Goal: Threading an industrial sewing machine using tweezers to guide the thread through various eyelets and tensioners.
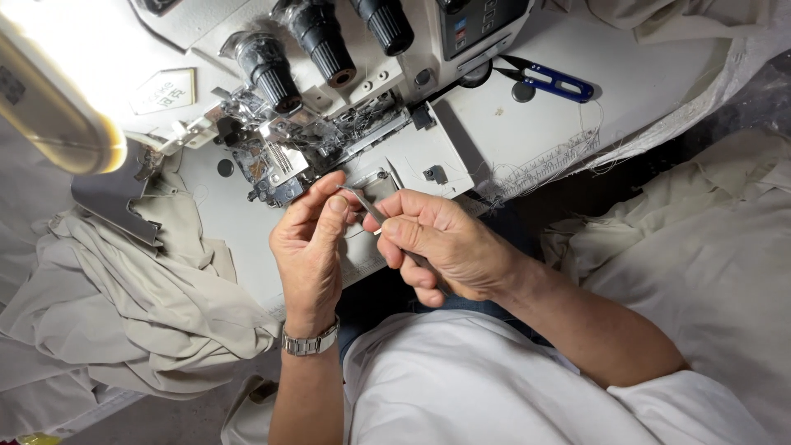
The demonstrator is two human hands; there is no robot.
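Pinching tweezers [372, 210] together, both hands [387, 243] hover just off the sewing machine [329, 140] edge.

A white work table [651, 74] under a bright lamp [58, 115], pale fabric heaps [124, 288] on both sides

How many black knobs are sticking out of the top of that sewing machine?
3, in a row along the machine's top: one at left, one in the middle, one at right. More may be hidden beyond the picture's top edge.

Harsh glare from the blown-out lamp [58, 107] upper left; sharp centre, dimmer shadowed right edge.
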